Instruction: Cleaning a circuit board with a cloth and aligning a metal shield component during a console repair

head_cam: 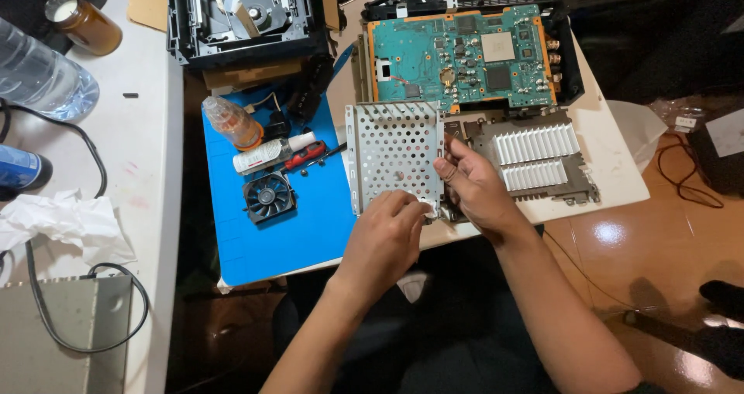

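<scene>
— White desk (612,185), parts everywhere. Where's the perforated metal plate (394,155)?
— Between both hands: right hand (474,186) grips its right edge; left hand (385,239) pinches a white wipe (428,206) (small, crumpled) against its lower corner. Finned heatsink (536,155) sits just beyond the right hand.

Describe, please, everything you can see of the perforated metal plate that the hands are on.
The perforated metal plate is a pale grey, roughly square sheet with rows of round holes and bent edge tabs. It lies flat, partly over the blue mat. The right hand grips its right edge; the left hand presses something small and white at its lower right corner.
</scene>
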